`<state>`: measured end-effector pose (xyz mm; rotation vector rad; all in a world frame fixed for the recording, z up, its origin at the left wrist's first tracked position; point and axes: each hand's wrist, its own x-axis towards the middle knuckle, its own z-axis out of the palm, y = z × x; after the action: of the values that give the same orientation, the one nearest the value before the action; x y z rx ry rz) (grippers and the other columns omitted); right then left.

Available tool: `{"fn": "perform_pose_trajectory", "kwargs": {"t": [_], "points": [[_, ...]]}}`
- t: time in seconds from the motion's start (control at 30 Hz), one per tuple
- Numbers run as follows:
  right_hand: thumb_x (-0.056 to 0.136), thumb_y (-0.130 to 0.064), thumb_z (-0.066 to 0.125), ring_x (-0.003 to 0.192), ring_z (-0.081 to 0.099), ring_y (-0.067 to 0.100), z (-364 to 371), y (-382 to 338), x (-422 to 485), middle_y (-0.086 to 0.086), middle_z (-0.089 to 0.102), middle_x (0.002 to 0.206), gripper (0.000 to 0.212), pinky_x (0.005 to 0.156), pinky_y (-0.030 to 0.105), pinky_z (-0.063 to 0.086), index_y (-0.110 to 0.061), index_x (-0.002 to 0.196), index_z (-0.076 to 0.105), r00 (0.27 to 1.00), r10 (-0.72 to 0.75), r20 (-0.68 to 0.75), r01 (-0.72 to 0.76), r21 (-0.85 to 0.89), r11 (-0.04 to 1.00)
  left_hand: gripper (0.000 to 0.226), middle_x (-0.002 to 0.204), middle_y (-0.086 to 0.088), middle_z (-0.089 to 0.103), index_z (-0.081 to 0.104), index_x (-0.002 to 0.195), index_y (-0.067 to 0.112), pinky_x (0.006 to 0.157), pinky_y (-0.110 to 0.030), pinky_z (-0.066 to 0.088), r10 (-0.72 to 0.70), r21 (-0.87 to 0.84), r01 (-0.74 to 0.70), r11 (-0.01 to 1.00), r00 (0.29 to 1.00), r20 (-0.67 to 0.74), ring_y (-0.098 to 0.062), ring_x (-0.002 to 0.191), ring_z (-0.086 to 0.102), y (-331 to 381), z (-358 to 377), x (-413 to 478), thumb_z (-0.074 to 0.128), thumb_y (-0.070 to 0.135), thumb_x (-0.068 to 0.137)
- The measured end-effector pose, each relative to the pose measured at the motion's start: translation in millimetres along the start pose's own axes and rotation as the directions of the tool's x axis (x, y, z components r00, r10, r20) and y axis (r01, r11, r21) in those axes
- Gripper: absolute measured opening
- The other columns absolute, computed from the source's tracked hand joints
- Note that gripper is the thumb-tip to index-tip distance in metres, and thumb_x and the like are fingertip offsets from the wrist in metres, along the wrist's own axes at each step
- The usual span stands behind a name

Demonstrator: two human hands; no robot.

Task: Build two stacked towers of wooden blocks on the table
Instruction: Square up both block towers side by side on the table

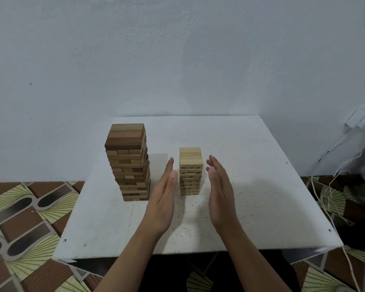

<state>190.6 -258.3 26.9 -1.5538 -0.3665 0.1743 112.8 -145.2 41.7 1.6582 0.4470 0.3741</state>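
White table (251,207) carries two upright block towers, their long axes vertical. On its left half stands the tall tower (128,163) of mixed brown blocks, whose top layer runs left to right. Just right of it, near the middle, stands the small tower (190,171) of pale numbered blocks. The left hand (163,199) and right hand (220,194) flank the small tower with flat, straight fingers, palms facing it, holding nothing and not touching it.

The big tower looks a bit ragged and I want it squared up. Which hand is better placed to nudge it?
Left. The left hand, open, sits between the small tower and the big tower; the right hand is beyond the small one.
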Motion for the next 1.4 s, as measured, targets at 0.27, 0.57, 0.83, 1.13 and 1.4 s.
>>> {"fn": "perform_pose_trajectory", "kwargs": {"t": [0.27, 0.57, 0.83, 1.13, 1.4], "points": [[0.105, -0.011, 0.047, 0.067, 0.052, 0.003, -7.8, -4.3, -22.0, -0.010, 0.058, 0.075, 0.021, 0.061, 0.016, 0.041, -0.012, 0.087, 0.059, 0.962, -0.111, -0.249, 0.109, -0.022, 0.994, 0.051, 0.139, 0.034, 0.053, 0.053, 0.142, 0.038, 0.119, -0.036, 0.035, -0.013, 0.146, -0.001, 0.989, 0.995, 0.096, 0.012, 0.134, 0.043, -20.1, -32.4, -24.5, 0.038, 0.064, 0.101], [0.100, -0.027, 0.049, 0.065, 0.058, 0.017, 19.3, -2.4, -52.9, 0.004, 0.064, 0.074, 0.026, 0.063, 0.029, 0.048, -0.014, 0.084, 0.064, 0.984, -0.143, 0.105, 0.147, -0.030, 0.989, 0.043, 0.095, 0.006, 0.076, 0.077, 0.098, 0.020, 0.083, -0.017, 0.049, -0.039, 0.138, 0.039, 0.990, 0.999, -0.007, -0.010, 0.095, 0.070, -29.0, -78.0, -54.7, 0.041, 0.042, 0.101], [0.097, -0.049, 0.044, 0.117, 0.058, 0.001, 62.5, -1.1, -57.1, -0.019, 0.065, 0.123, 0.039, 0.104, 0.035, 0.049, -0.032, 0.127, 0.061, 0.963, 0.061, 0.262, -0.023, -0.144, 0.989, 0.043, 0.079, -0.007, 0.069, 0.069, 0.080, 0.008, 0.071, -0.026, 0.050, 0.069, 0.102, -0.044, 0.994, 0.963, -0.260, -0.019, 0.077, 0.064, -26.1, -113.7, -49.3, 0.041, 0.027, 0.108], [0.097, -0.052, 0.027, 0.142, 0.025, -0.014, 104.0, -8.5, -32.2, -0.024, 0.032, 0.158, 0.053, 0.124, 0.027, 0.019, -0.043, 0.149, 0.030, 0.968, 0.076, 0.237, -0.081, 0.010, 0.997, 0.040, 0.132, 0.028, 0.059, 0.056, 0.132, 0.043, 0.116, -0.040, 0.038, 0.040, -0.009, -0.049, 0.999, 0.896, -0.442, 0.004, 0.129, 0.050, -28.2, -113.2, -11.0, 0.024, 0.050, 0.108], [0.099, -0.054, 0.021, 0.144, 0.016, -0.017, 121.3, -11.4, -15.7, -0.024, 0.022, 0.162, 0.065, 0.124, 0.020, 0.013, -0.029, 0.159, 0.018, 0.954, 0.041, 0.296, -0.066, 0.075, 0.995, 0.056, 0.151, 0.030, 0.035, 0.031, 0.151, 0.053, 0.113, -0.023, 0.015, -0.036, -0.057, 0.020, 0.998, 0.955, -0.294, -0.001, 0.146, 0.031, -33.3, -96.8, -5.6, 0.007, 0.060, 0.101]]}}
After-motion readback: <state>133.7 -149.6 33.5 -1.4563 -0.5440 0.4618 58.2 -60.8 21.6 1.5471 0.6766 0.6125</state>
